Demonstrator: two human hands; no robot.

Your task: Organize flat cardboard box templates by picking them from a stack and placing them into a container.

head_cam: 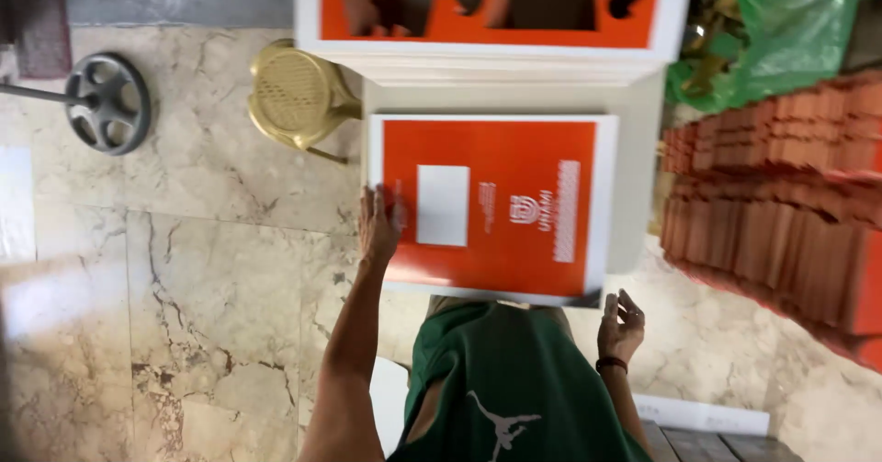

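Orange sheet with white border [491, 207] lies flat on top of a white stack on the desk [634, 150], right in front of the person. Left hand [378, 226] rests flat on the sheet's left edge, fingers stretched, touching it, nothing gripped. Right hand [620, 322] hovers just off the sheet's near right corner, fingers loosely curled, holding nothing, dark band on the wrist. Second orange-and-white stack [491, 12] sits beyond the first, at the desk's far end. Fanned pile of orange sheets [781, 205] to the right. Green plastic bag [790, 21] upper right. Yellow plastic stool [294, 95] left of the desk, on marble floor [184, 269]. Grey wheel on a rod [108, 102] far left.
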